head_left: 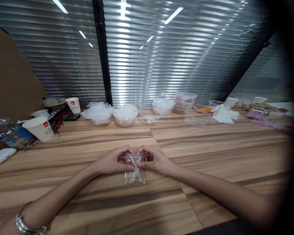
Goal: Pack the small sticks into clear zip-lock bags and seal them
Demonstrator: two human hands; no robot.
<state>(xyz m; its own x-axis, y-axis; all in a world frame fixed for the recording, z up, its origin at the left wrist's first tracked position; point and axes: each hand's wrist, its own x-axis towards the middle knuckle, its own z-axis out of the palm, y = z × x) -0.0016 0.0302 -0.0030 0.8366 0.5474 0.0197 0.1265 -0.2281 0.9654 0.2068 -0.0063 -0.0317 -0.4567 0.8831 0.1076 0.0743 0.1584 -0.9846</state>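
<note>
A small clear plastic bag (134, 178) with pale, pinkish contents is between my two hands, low over the wooden table (93, 202). My left hand (115, 161) pinches its upper left side, thumb in front and fingers curled behind. On the other side, my right hand (155, 161) grips the upper right part in the same way, thumb toward me. Both thumb tips nearly meet at the middle of the bag. What exactly lies inside cannot be made out.
Along the back stand clear plastic bowls (125, 119), stacked tubs (185, 101) and crumpled tissues (225, 114). To the left are paper cups (40, 129), a plastic bottle (14, 137) and a white case (2, 156). A window with blinds (161, 49) rises behind.
</note>
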